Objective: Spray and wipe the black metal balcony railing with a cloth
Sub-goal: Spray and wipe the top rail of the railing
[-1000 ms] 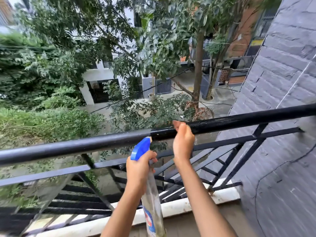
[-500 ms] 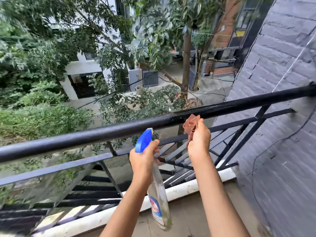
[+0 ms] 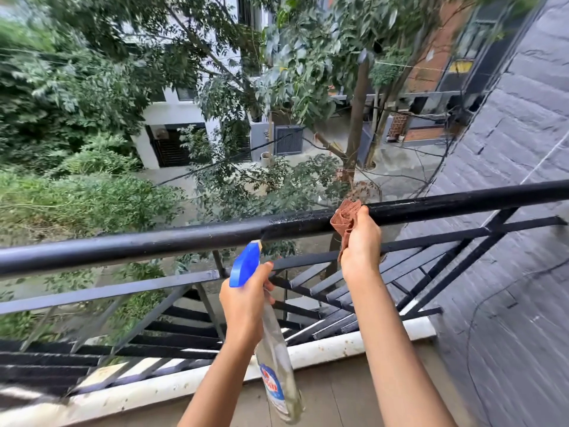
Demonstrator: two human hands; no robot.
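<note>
My right hand (image 3: 361, 241) is closed around a bunched brown cloth (image 3: 345, 217), pressing it against the near face of the black top rail (image 3: 147, 243); the cloth's upper folds rise just above the rail's top edge. My left hand (image 3: 244, 306) is clenched on the neck of a clear spray bottle (image 3: 278, 377), fingers wrapped below its blue trigger head (image 3: 245, 265). The nozzle points up at the underside of the rail, very near it; whether it touches cannot be told. The bottle hangs tilted, its base toward me, with a red and blue label near the bottom. A wet, speckled patch marks the rail between nozzle and cloth, just left of my right hand. The rail runs across the whole view, rising toward the right, where it meets a grey stone-clad wall (image 3: 523, 149). Below it lie 1 thinner horizontal bar, several diagonal struts and a row of flat black slats. A white curb (image 3: 354, 345) edges the balcony floor beneath my forearms. Beyond the railing stand trees (image 3: 308, 72), shrubs and a white building (image 3: 172, 112) along a paved lane
</note>
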